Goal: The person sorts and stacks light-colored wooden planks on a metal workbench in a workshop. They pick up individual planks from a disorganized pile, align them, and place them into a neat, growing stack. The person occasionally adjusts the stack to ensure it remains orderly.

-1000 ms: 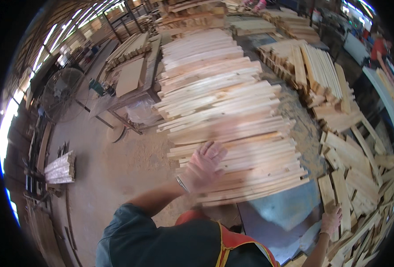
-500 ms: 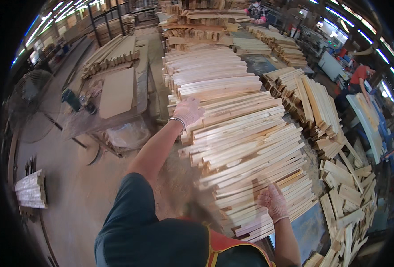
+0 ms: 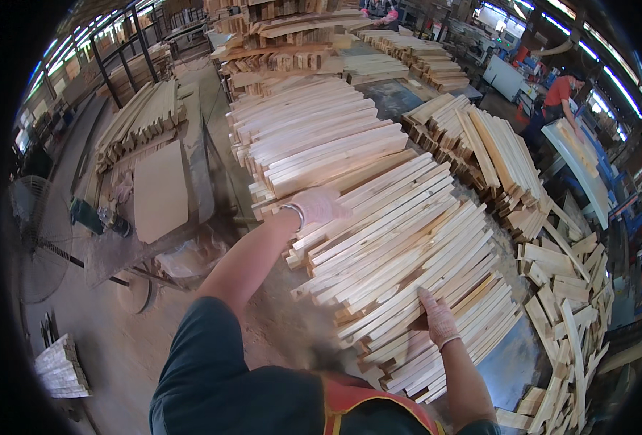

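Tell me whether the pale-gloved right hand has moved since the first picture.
Yes: the right hand went left, from the jumbled heap of pale wooden offcuts to the long, pale wooden strips.

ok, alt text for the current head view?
A person's left hand and right hand, both gloved, are at a long spread of pale wooden strips, the left toward their left ends, the right nearer the body. A jumbled heap of wood pieces lies to the right; a worktable with a brown board stands left.
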Demonstrator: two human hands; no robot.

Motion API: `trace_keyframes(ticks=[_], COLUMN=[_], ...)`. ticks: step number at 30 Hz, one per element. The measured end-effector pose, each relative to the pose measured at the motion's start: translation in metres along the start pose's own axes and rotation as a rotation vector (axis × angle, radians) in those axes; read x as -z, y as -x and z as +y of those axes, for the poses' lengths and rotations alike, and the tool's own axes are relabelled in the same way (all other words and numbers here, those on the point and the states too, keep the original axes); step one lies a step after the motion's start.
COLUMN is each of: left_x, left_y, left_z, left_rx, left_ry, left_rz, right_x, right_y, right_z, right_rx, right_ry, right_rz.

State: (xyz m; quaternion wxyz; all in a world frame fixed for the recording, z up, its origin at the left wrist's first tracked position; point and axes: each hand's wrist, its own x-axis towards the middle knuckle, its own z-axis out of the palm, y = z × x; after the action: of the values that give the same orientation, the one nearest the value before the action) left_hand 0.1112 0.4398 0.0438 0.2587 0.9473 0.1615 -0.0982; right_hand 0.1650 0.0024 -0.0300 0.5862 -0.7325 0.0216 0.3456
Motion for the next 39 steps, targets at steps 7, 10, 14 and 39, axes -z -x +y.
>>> trace_keyframes(ticks=[7, 10, 14, 39], left_x=[-0.001, -0.007, 0.016, 0.346], left_y=[-0.058, -0.059, -0.049, -0.220], left_z=[0.019, 0.028, 0.051, -0.247], left_rx=[0.087, 0.049, -0.030, -0.058], left_ry=[0.017, 0.096, -0.046, -0.194], left_rz=[-0.144, -0.099, -0.038, 0.218], right_x=[0.006, 0.005, 0.000, -0.366], right_y=[0.008, -0.010, -0.011, -0.180], right_z=[-0.056, -0.045, -0.031, -0.302], right_rx=[-0.038, -0.115, -0.112, 0.238], right_ry=[0.027, -0.183, -0.263, -0.167], right_rz=[-0.132, -0.104, 0.111, -0.218])
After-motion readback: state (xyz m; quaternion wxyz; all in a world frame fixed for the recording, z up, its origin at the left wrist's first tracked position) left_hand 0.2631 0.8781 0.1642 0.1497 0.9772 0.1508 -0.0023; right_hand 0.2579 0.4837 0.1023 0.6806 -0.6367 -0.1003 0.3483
